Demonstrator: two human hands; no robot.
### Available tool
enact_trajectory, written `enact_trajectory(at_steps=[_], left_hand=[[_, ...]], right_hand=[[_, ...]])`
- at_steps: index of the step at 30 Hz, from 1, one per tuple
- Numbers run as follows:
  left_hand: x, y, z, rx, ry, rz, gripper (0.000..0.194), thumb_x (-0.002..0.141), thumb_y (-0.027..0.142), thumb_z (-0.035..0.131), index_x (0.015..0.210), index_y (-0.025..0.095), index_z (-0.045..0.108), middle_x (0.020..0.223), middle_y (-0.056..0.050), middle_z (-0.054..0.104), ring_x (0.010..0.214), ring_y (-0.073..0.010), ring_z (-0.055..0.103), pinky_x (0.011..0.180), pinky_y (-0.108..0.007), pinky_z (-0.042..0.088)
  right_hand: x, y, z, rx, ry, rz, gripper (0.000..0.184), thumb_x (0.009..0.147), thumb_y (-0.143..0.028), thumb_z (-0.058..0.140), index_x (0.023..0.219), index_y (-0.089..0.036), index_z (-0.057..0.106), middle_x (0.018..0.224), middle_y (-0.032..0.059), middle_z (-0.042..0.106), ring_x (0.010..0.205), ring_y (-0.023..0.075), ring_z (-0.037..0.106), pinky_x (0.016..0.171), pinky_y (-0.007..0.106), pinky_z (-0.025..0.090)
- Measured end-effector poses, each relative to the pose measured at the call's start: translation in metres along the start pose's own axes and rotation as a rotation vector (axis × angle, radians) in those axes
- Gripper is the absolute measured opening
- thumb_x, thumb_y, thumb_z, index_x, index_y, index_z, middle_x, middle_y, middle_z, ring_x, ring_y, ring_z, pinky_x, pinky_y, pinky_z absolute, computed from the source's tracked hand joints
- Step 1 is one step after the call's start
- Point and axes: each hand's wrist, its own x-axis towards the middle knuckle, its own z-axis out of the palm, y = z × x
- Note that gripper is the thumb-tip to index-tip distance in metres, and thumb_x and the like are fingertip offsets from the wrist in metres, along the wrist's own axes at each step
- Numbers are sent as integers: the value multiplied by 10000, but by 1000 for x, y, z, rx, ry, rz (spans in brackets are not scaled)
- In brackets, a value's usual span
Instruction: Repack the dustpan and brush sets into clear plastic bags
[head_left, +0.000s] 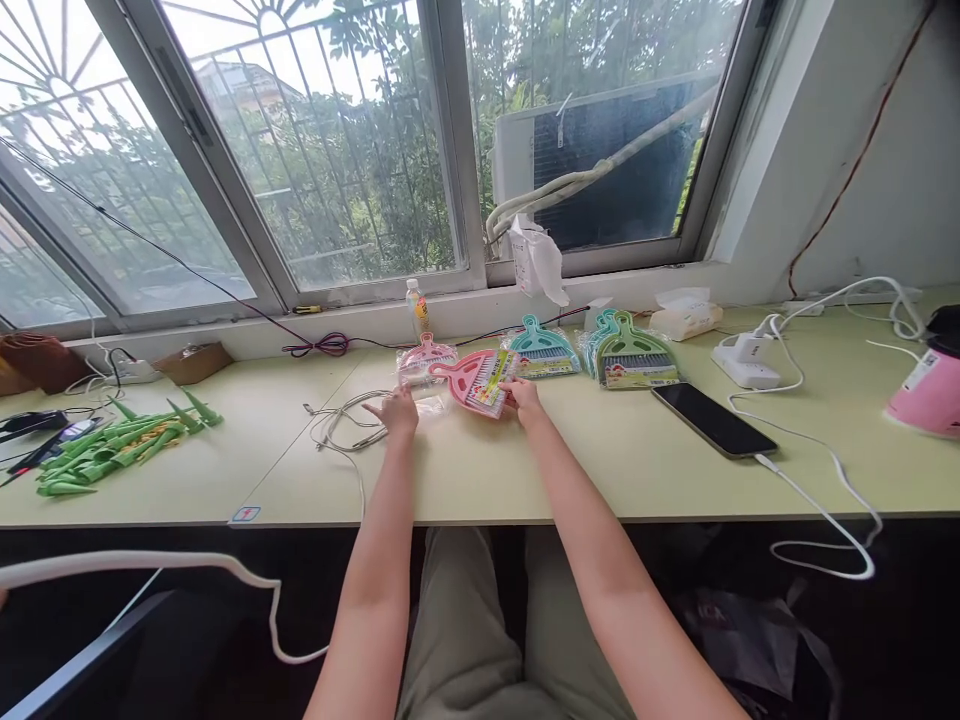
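Note:
My right hand [523, 400] grips a pink dustpan-and-brush set [472, 382] by its right side, with thumb and fingers closed on the wrapped brush end. The set is tilted above the table, its handle pointing left. My left hand [397, 410] is to its left, little finger stuck out. Its other fingers are closed at the edge of a clear plastic bag [431, 407]; the exact grip is partly hidden. Behind lies another pink dustpan set [426, 354]. Teal dustpan sets [541, 350] and green dustpan sets [636, 355] lie farther right.
A coiled grey cable [334, 425] lies beside my left hand. To the right are a phone [714, 420], a white charger [746, 362] and a pink container [926, 390]. Green cone-shaped pieces [120, 445] lie left. A bottle [417, 308] stands by the window.

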Motion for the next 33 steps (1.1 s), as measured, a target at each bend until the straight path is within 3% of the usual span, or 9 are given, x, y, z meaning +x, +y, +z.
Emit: enact_trajectory(at_steps=[2,5,7,10,14,20,24,28,33], left_hand=[[0,-2,1,52,86,-1,595,1025,529,318,1209,95,681,1046,-234,736,1191,-399,607,1176,-705,137],[-2,-1,6,62,137,120,583,911,651,517,981,114,731,961,-251,727,1226,-461,559,1156,-686,190],[-3,2,11,43,110,207,516,854,641,609,920,143,728,973,-244,725,1247,-480,536,1120,-672,256],[-5,7,13,80,7,245,349,838,468,684,940,136,724,1082,-254,711,1241,-465,549,1070,-608,344],[-5,9,10,127,-45,207,190,875,178,584,958,89,730,1162,-271,690,1224,-401,579,1038,-515,386],[-6,8,2,80,19,189,415,888,35,393,1063,128,759,1152,-219,706,1151,-345,627,1006,-491,406],[-6,9,-4,-85,112,179,439,959,108,369,1176,154,747,1184,-184,699,1137,-331,628,985,-472,418],[-8,15,-7,-146,148,247,375,995,207,423,1169,199,756,1201,-149,696,1162,-327,597,1015,-473,403],[-14,22,-6,-176,243,299,374,998,359,502,1306,256,688,1363,-138,626,1280,-332,519,1134,-508,307]], right_hand=[[2,-1,-2,-2,36,0,231,717,49,627,830,-144,686,679,-3,727,612,135,680,599,245,590],[5,-3,-5,-14,43,34,229,708,64,622,794,-141,679,659,3,721,622,144,688,619,254,600],[7,-4,-6,-19,46,53,236,693,78,626,771,-141,668,655,8,722,638,149,696,635,255,605],[8,-4,-8,-33,47,65,236,685,83,634,758,-139,666,644,12,719,650,160,705,640,264,611],[9,-3,-8,-49,58,34,252,663,97,628,734,-141,676,630,13,713,672,173,715,652,272,617],[5,0,-3,-63,35,55,264,676,98,596,772,-129,690,623,21,715,676,179,724,669,283,630],[-1,3,4,-92,-74,82,262,693,86,612,814,-129,700,649,21,733,631,168,715,637,278,621],[-6,7,7,-62,-197,62,233,717,54,651,841,-136,704,727,35,764,621,150,713,581,237,598],[-8,7,8,-6,-204,-6,211,735,27,662,845,-147,708,761,36,772,641,147,716,637,249,613]])
